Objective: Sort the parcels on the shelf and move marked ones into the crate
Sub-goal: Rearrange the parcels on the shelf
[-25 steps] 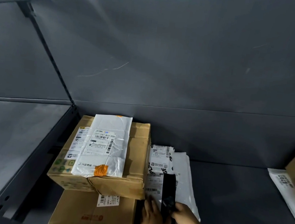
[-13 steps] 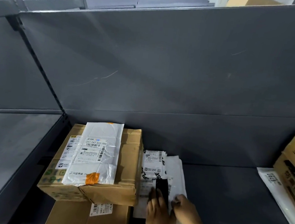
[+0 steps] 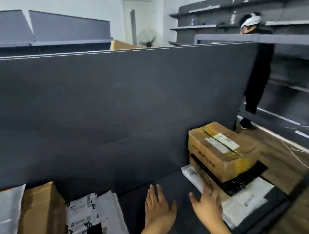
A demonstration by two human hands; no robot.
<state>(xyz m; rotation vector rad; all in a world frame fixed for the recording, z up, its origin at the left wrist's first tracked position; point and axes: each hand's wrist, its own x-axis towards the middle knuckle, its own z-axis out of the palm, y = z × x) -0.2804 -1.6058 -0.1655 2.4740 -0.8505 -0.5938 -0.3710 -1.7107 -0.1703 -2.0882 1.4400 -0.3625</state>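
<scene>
Sorting step: left hand [image 3: 158, 207], right hand [image 3: 207, 205] spread, nothing held, extended over dark grey shelf [image 3: 164, 179] toward brown cardboard box [image 3: 221, 151], apparently stacked on white plastic mailers [image 3: 244, 204]. Next, likely: box to be gripped, markings checked.

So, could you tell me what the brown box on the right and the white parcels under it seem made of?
The brown taped box looks like matte cardboard, dented at its edges. The white flat parcels look like smooth plastic film, though blurred.
</scene>
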